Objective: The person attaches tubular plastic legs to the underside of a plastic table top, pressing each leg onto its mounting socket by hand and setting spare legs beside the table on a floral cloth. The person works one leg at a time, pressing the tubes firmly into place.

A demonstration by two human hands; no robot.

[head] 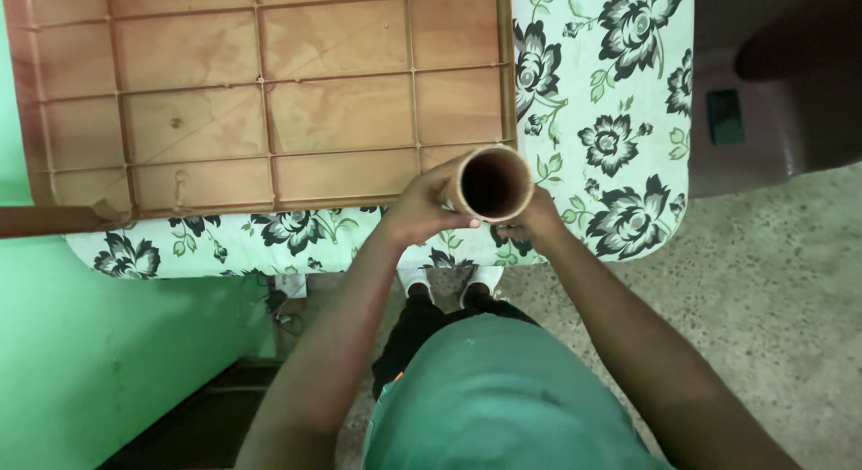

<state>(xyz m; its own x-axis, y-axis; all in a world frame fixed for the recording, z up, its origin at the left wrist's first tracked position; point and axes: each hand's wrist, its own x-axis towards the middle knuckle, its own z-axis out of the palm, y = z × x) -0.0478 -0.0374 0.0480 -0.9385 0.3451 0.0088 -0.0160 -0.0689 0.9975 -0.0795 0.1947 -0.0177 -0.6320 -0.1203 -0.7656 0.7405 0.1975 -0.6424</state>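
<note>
Both hands, left hand [422, 210] and right hand [532, 220], are gripping a cardboard tube [489, 184] closed-fingered, holding it upright over the floral ironing board [620, 120]

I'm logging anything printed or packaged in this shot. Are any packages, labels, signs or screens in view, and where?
No package, label, sign or screen can be made out.
Both hands, left hand and right hand, hold a bare brown tube over the floral cloth.
A small dark green rectangle lies upper right; too unclear to tell.
</note>
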